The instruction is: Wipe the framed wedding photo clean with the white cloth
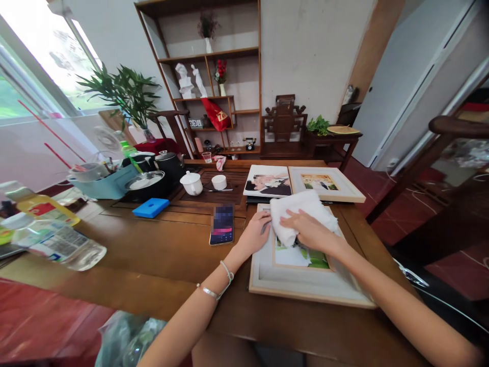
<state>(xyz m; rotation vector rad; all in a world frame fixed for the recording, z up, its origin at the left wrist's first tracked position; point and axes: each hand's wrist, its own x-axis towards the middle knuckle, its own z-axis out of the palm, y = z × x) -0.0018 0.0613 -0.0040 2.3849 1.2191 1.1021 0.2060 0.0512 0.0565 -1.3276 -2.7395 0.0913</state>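
A light-framed picture frame lies flat near the table's front right, its photo partly covered. My left hand is at the frame's left edge, fingers curled over the border and holding it. On top of the frame is a folded white cloth. My right hand presses this cloth against the picture surface, with the fingers on top of it. Behind lie a canvas-like photo print and a second framed picture, side by side.
A phone lies left of the frame. Farther left are a blue box, a white lidded cup, a black kettle, a teal organiser and a clear bottle. A wooden chair stands at right.
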